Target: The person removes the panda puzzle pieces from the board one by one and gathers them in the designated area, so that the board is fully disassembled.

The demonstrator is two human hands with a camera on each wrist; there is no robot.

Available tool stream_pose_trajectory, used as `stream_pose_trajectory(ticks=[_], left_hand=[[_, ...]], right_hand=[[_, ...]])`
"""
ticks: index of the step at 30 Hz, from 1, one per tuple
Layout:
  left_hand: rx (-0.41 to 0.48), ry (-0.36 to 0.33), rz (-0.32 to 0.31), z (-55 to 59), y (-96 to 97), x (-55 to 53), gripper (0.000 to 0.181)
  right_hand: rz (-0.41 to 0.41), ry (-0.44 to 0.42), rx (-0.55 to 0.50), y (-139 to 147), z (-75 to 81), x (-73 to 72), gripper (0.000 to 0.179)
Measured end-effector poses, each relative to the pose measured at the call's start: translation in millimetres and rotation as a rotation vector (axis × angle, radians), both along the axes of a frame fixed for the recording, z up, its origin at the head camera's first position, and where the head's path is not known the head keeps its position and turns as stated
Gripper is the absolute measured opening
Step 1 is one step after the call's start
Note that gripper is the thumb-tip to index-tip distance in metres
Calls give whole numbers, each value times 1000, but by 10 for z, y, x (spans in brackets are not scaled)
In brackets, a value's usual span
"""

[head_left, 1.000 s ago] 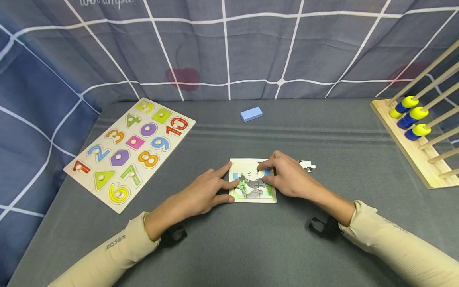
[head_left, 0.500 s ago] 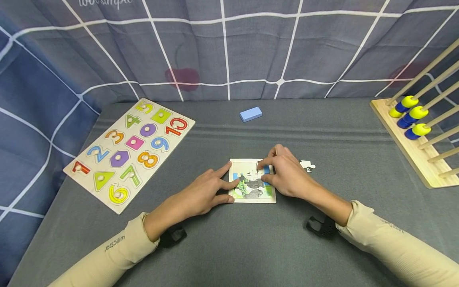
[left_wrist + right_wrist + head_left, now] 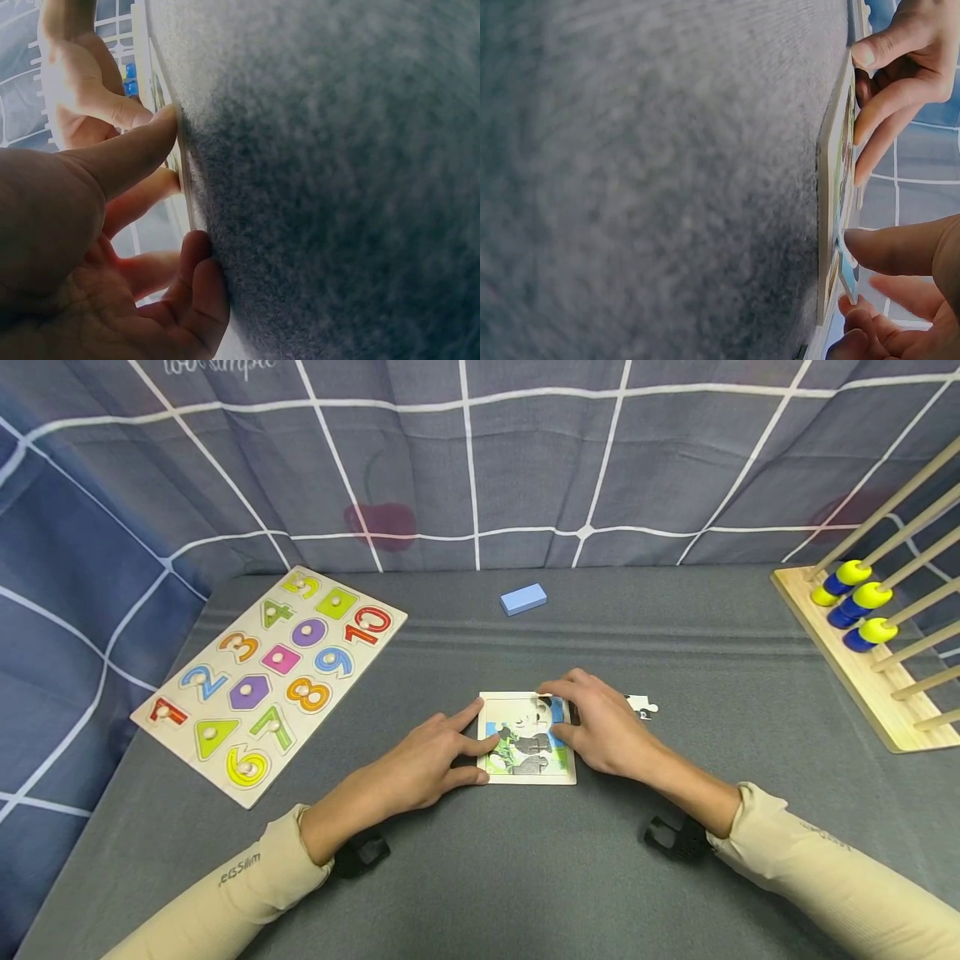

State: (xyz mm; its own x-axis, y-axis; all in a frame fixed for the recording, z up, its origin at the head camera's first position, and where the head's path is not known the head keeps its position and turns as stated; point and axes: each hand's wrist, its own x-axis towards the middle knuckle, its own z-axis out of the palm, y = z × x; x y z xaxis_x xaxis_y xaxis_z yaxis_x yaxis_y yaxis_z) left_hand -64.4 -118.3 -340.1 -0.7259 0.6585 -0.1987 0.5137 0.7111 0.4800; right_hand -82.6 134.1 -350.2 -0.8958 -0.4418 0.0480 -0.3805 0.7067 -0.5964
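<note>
In the head view, the puzzle tray (image 3: 534,780), carrying a panda picture, lies flat on the grey worktop (image 3: 465,877). At the tray's left edge is the left hand (image 3: 431,758), its fingers spread and extended, touching the tray: one fingertip at the far left corner, another reaching onto the picture, the thumb at the near left corner. Over the tray's far right corner, the right hand (image 3: 603,722) has its fingers bent toward its thumb around a blue puzzle piece (image 3: 557,710), with a small gap between them. Just right of the tray, partly covered by that hand, lies a loose black-and-white piece (image 3: 642,706). Beyond the tray is a blue block (image 3: 523,599), with a checked curtain (image 3: 525,460) farther back; left of the tray lies a number board (image 3: 306,662), and well to its right is a wooden rod stand (image 3: 873,693) with yellow and blue beads (image 3: 876,630). In the left wrist view, the left thumb meets the tray's edge, other fingers lie about that edge loosely bent, and the right hand shows past the tray. In the right wrist view, the blue puzzle piece tilts up from the tray between the right thumb and fingers, while the left hand touches the tray's opposite end.
</note>
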Motion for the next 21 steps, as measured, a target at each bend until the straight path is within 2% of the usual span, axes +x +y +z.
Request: stream_pose_trajectory(ticks=[3,9,21], left_hand=[[0,-4,3,0,2,-2,51],[4,-5,4,-5,-2,-1,51],[10,-9,-1,-5,-1,-3,51]], right_hand=[[-29,-27,-23,14,4,-12,43],[-47,-46,-45,41,-5,-25,36],[0,-85,-133,59,-6,-38,26]])
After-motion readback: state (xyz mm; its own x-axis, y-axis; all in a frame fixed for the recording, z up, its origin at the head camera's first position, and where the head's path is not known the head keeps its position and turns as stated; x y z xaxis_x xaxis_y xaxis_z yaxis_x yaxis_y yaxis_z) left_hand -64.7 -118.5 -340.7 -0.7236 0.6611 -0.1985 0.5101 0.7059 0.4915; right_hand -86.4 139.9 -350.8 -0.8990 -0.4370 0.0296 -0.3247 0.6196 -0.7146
